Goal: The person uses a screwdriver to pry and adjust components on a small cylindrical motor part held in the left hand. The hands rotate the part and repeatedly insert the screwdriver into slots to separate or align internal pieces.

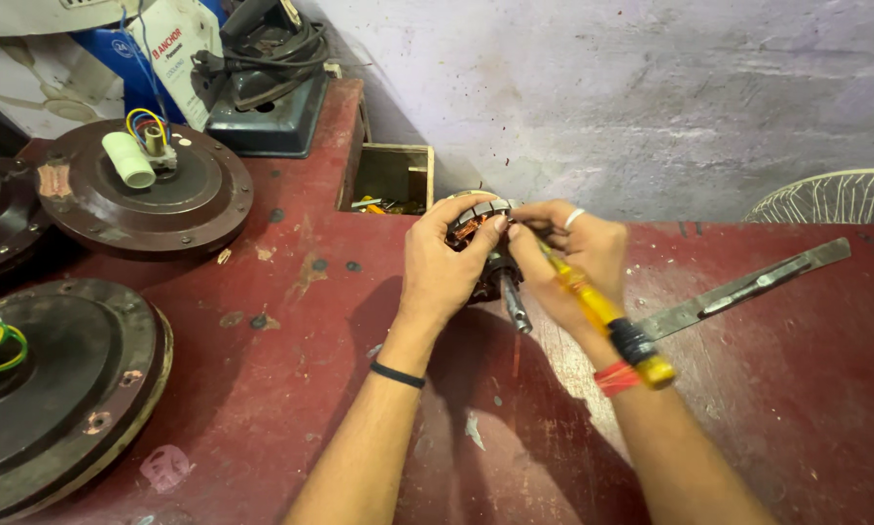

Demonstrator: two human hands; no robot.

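Two hands at centre of red bench [767, 389]. Left hand [444, 264] closed around motor core [474, 222], shaft [515, 309] pointing to 5 o'clock. Right hand [573, 258] pinched shut on yellow screwdriver [602, 313], tip at core rim, handle toward 4 o'clock. Flat metal bar [748, 288] at 3 o'clock, round fan housings [145, 185] at 9–10 o'clock, open wooden box [390, 175] just beyond at 11

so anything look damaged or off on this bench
The red bench top is badly worn, paint chipped and scratched to bare patches near the hands. The motor stator held between them looks intact.
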